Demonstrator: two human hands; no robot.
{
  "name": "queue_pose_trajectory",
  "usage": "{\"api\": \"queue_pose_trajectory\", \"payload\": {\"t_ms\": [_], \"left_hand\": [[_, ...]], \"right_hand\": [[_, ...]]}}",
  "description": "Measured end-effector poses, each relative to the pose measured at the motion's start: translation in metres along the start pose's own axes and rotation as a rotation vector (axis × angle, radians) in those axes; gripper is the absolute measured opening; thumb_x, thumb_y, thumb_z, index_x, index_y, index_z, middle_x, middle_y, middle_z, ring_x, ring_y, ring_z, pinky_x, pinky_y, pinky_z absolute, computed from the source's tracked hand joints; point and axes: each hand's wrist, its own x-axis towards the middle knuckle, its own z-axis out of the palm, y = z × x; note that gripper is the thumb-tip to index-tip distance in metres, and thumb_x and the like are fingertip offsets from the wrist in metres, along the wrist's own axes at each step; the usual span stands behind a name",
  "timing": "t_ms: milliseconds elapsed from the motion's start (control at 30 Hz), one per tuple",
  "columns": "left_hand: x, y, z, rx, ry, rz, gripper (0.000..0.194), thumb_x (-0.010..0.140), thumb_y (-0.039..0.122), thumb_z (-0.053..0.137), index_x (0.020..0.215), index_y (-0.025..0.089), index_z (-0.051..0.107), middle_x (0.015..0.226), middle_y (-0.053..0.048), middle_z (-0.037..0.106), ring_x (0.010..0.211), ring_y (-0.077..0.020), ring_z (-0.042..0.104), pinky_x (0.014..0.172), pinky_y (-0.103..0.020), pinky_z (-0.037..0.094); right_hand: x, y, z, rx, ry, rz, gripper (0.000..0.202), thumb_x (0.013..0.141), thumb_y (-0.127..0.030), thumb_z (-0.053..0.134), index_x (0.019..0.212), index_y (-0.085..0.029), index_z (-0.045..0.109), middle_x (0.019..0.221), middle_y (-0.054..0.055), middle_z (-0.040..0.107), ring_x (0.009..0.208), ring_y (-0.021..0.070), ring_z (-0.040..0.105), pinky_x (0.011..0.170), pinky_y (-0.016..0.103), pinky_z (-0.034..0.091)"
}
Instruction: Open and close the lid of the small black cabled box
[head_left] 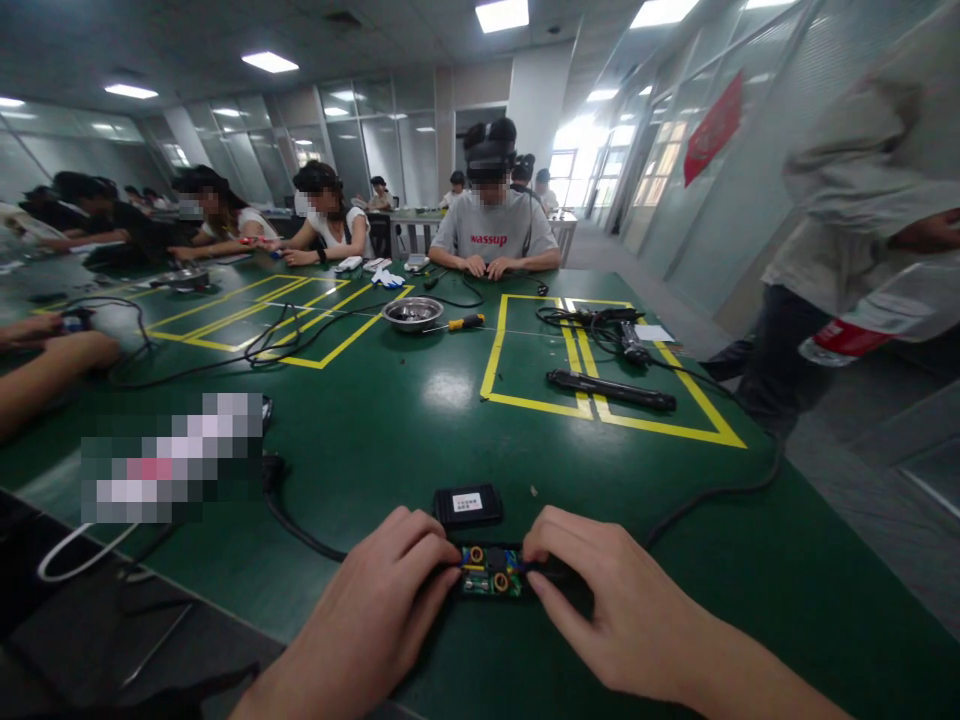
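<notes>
A small green circuit board [491,572] with copper-coloured ring coils and blue and yellow wires lies low in front of me, and dark edges show around it. My left hand [386,590] pinches its left end between thumb and fingers. At the opposite end, the fingers of my right hand [600,590] close on the board's edge by the blue wires. Just beyond the board rests a black plastic cover [467,505] with a white printed label. A black cable [300,528] with a plug runs in behind my left hand; another dark cable [712,497] comes from the right.
A metal bowl [413,314] and a yellow-black screwdriver [455,323] sit mid-table. On the right are a black rod-like tool [611,390] and tangled cables [600,322]. A blurred power strip [176,455] lies left. Co-workers sit around; a person stands right with a bottle [855,330].
</notes>
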Motion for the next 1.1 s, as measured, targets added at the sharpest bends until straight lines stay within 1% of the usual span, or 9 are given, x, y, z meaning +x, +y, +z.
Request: {"api": "queue_pose_trajectory", "payload": {"t_ms": [167, 367, 433, 533, 600, 667, 767, 967, 1100], "left_hand": [[0.002, -0.004, -0.002, 0.0, 0.003, 0.034, 0.021, 0.117, 0.013, 0.056, 0.115, 0.025, 0.073, 0.111, -0.005, 0.072, 0.097, -0.0232, 0.067, 0.081, -0.034, 0.053], [0.002, -0.004, -0.004, 0.032, 0.032, 0.022, 0.02, 0.114, 0.011, 0.061, 0.114, 0.026, 0.074, 0.109, -0.004, 0.073, 0.096, -0.0252, 0.066, 0.081, -0.037, 0.049], [0.001, -0.001, -0.005, 0.022, 0.023, 0.004, 0.022, 0.112, 0.011, 0.06, 0.116, 0.027, 0.074, 0.109, -0.004, 0.074, 0.096, -0.0254, 0.067, 0.082, -0.038, 0.049], [0.001, 0.004, -0.008, 0.008, 0.006, -0.019, 0.032, 0.105, 0.005, 0.054, 0.122, 0.026, 0.072, 0.113, -0.005, 0.077, 0.098, -0.026, 0.069, 0.085, -0.039, 0.052], [0.001, 0.006, -0.009, 0.018, 0.004, -0.026, 0.036, 0.098, 0.003, 0.052, 0.12, 0.025, 0.071, 0.111, -0.006, 0.078, 0.096, -0.0266, 0.07, 0.083, -0.04, 0.052], [0.001, 0.006, -0.009, 0.029, 0.007, -0.024, 0.035, 0.096, 0.003, 0.052, 0.115, 0.025, 0.071, 0.107, -0.006, 0.079, 0.094, -0.0267, 0.07, 0.081, -0.039, 0.053], [0.002, 0.005, -0.009, 0.022, 0.014, -0.016, 0.033, 0.097, 0.003, 0.053, 0.114, 0.025, 0.072, 0.109, -0.006, 0.08, 0.096, -0.0259, 0.073, 0.082, -0.038, 0.056], [0.002, 0.005, -0.012, -0.031, 0.016, 0.003, 0.034, 0.099, 0.004, 0.052, 0.116, 0.023, 0.075, 0.111, -0.007, 0.08, 0.097, -0.0232, 0.076, 0.082, -0.034, 0.06], [0.002, 0.006, -0.013, -0.028, 0.001, 0.021, 0.034, 0.1, 0.006, 0.054, 0.117, 0.023, 0.078, 0.111, -0.007, 0.08, 0.096, -0.0228, 0.077, 0.081, -0.033, 0.061]], "right_hand": [[0.0, 0.002, -0.003, 0.031, -0.005, 0.026, 0.016, 0.098, -0.01, 0.054, 0.091, -0.023, 0.06, 0.084, 0.003, 0.069, 0.07, 0.0201, 0.065, 0.063, 0.032, 0.048], [0.001, 0.0, -0.005, 0.031, -0.014, 0.035, 0.014, 0.095, -0.01, 0.055, 0.091, -0.023, 0.059, 0.083, 0.002, 0.068, 0.07, 0.0198, 0.064, 0.064, 0.032, 0.046], [0.001, 0.0, -0.005, 0.032, -0.019, 0.044, 0.014, 0.094, -0.01, 0.056, 0.092, -0.023, 0.059, 0.084, 0.003, 0.068, 0.071, 0.0202, 0.064, 0.065, 0.032, 0.047], [0.0, 0.0, -0.006, 0.041, -0.037, 0.05, 0.014, 0.092, -0.01, 0.058, 0.094, -0.023, 0.059, 0.085, 0.003, 0.069, 0.072, 0.0206, 0.064, 0.066, 0.032, 0.047], [-0.001, 0.0, -0.007, 0.053, -0.039, 0.048, 0.015, 0.09, -0.009, 0.059, 0.094, -0.023, 0.059, 0.085, 0.002, 0.068, 0.072, 0.0203, 0.064, 0.066, 0.032, 0.047], [-0.001, 0.0, -0.008, 0.063, -0.037, 0.047, 0.017, 0.087, -0.009, 0.06, 0.094, -0.024, 0.058, 0.084, 0.002, 0.067, 0.071, 0.0198, 0.062, 0.066, 0.032, 0.046], [0.0, -0.001, -0.01, 0.07, -0.038, 0.048, 0.018, 0.085, -0.008, 0.061, 0.094, -0.024, 0.057, 0.085, 0.001, 0.067, 0.071, 0.0191, 0.061, 0.066, 0.031, 0.045], [-0.001, 0.0, -0.008, 0.059, -0.043, 0.049, 0.017, 0.086, -0.009, 0.059, 0.096, -0.023, 0.06, 0.086, 0.002, 0.069, 0.073, 0.0195, 0.063, 0.067, 0.032, 0.047], [-0.002, 0.001, -0.005, 0.031, -0.007, 0.037, 0.017, 0.086, -0.01, 0.06, 0.097, -0.023, 0.061, 0.084, 0.002, 0.068, 0.072, 0.0199, 0.063, 0.066, 0.032, 0.047]]}}
